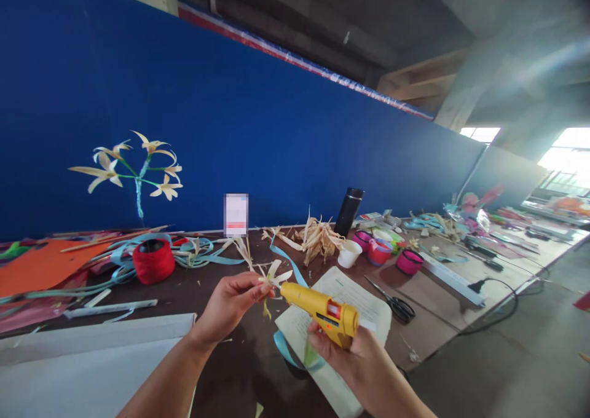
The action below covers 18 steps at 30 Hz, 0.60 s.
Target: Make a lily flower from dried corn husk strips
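My left hand (233,304) pinches a small pale flower (275,275) with narrow petals between thumb and fingertips. In my right hand (343,356) is a yellow glue gun (320,310), its nozzle pointing left and meeting the flower's base by my left fingertips. Whether the nozzle touches the flower is too small to tell. Below the glue gun lies an open sheet of printed paper (364,301), with a light blue ribbon (286,350) curling over its left edge. A finished-looking stem with several cream flowers (139,187) stands upright against the blue wall at the left.
A red yarn roll (153,262) and blue strips lie left. Dried husks (320,240), a white cup (349,254), a black bottle (349,212) and pink rolls (409,262) stand behind. Scissors (401,307) and a power strip (452,278) lie right; a white box (92,369) is front left.
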Each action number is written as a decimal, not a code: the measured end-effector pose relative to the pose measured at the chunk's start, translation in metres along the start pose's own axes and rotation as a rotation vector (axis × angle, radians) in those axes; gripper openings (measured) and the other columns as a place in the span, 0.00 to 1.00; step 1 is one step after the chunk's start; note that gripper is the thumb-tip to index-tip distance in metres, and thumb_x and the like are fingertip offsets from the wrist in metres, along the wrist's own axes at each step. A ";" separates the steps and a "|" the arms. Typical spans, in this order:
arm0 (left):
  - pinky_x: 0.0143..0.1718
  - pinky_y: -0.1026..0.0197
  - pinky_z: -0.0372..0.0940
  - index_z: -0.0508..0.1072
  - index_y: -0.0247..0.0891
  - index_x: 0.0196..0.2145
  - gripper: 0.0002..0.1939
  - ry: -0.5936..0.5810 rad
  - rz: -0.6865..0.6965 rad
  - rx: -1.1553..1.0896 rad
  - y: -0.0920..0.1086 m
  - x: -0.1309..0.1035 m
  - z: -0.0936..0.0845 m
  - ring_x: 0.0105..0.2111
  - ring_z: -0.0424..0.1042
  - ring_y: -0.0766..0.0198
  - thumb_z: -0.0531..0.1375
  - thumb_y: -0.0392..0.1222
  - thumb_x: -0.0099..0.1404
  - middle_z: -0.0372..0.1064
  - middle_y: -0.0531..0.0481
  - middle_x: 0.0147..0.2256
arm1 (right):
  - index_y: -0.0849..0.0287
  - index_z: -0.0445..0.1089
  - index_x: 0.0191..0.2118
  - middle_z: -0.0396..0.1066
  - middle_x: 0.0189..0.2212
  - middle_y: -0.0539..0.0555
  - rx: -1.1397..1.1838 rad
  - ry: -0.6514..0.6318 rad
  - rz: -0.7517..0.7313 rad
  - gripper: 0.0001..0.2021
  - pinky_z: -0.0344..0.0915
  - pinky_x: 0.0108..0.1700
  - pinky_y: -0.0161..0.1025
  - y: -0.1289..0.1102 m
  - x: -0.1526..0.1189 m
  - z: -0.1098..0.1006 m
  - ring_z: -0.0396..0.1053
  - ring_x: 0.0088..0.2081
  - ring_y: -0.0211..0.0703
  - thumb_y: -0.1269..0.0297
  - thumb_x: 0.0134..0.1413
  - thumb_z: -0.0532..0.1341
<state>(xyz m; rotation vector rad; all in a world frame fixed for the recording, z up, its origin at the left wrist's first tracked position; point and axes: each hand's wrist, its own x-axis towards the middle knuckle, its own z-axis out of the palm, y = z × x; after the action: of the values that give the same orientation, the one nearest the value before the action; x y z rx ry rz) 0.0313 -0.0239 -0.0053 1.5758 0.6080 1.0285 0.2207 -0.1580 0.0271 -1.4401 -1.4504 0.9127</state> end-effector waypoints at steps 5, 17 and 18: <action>0.31 0.65 0.61 0.77 0.34 0.26 0.12 0.009 0.002 -0.004 0.001 0.000 0.001 0.29 0.65 0.65 0.61 0.46 0.57 0.69 0.47 0.27 | 0.62 0.69 0.34 0.68 0.28 0.53 -0.025 0.016 0.004 0.15 0.64 0.34 0.35 0.001 0.001 0.000 0.65 0.31 0.42 0.54 0.52 0.59; 0.32 0.65 0.60 0.77 0.35 0.27 0.12 -0.008 0.026 0.048 0.001 -0.001 0.000 0.30 0.65 0.65 0.60 0.46 0.58 0.69 0.48 0.28 | 0.62 0.69 0.35 0.69 0.28 0.53 -0.030 0.014 -0.006 0.14 0.63 0.34 0.36 0.001 0.000 -0.001 0.65 0.31 0.41 0.54 0.53 0.58; 0.32 0.65 0.60 0.77 0.35 0.27 0.11 -0.009 0.029 0.052 0.000 -0.001 -0.001 0.30 0.64 0.66 0.59 0.45 0.58 0.69 0.48 0.28 | 0.62 0.69 0.35 0.68 0.28 0.53 -0.033 0.018 -0.005 0.14 0.63 0.34 0.36 0.000 0.000 -0.001 0.65 0.31 0.41 0.54 0.53 0.58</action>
<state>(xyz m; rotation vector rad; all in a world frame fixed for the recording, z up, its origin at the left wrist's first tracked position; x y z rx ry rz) 0.0302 -0.0244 -0.0056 1.6379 0.6119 1.0343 0.2217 -0.1578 0.0273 -1.4650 -1.4618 0.8744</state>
